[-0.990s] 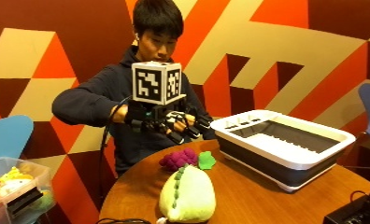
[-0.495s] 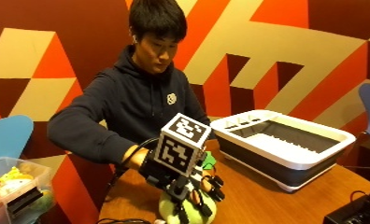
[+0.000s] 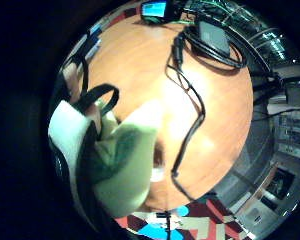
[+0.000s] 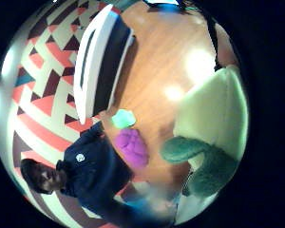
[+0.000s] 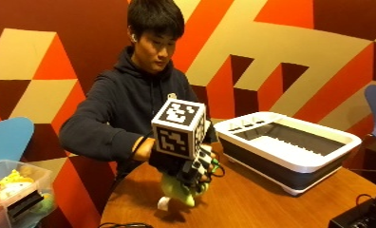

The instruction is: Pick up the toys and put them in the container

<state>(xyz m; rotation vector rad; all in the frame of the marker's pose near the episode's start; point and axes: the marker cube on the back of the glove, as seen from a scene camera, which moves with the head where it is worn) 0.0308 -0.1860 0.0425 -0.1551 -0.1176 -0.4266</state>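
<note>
While a clear plastic bin (image 5: pixel 14 190) of small toys sits well to the left of the round wooden table (image 5: pixel 258 204), a person in a dark hoodie leans over that table with the gloved right hand (image 5: pixel 185 168) held above its near left part, fingers curled around a pale green plush toy (image 5: pixel 178 190) with darker green patches; the toy hangs beneath the palm, lifted off the tabletop, and its white tag dangles below it. From the palm views the plush fills the space close to the hand, its dark green leafy part beside the fingers. Behind the hand on the table lie a purple toy (image 4: pixel 131 146) and a small mint-green toy (image 4: pixel 123 118), side by side. Farther right on the table stands the white and grey container (image 5: pixel 289 149), well apart from the hand. At the table's right edge a black cable (image 3: pixel 190 105) and a black box (image 5: pixel 361 218) rest
</note>
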